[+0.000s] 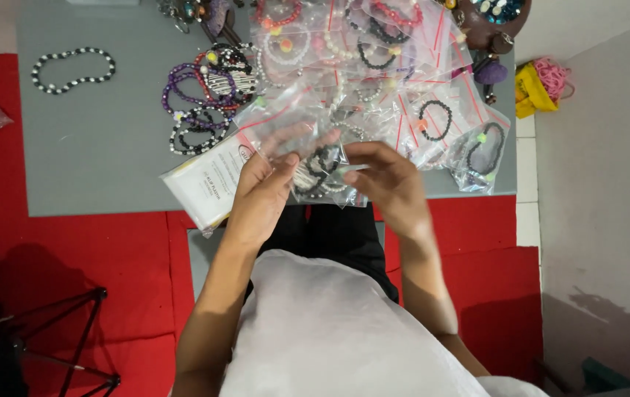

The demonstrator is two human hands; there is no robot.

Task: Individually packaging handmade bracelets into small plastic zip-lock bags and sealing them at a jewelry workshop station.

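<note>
Grey board with bagged bracelets

A grey board lies on a red mat that covers most of the floor. At the right there is a strip of white tiles and a plain grey wall. A black metal stand is at the lower left. The light is soft and even.

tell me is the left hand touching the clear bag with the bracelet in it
Touching. The head view shows the left hand with its fingers behind and its thumb over the clear bag, no gap between them; the right hand holds its other edge.
</note>
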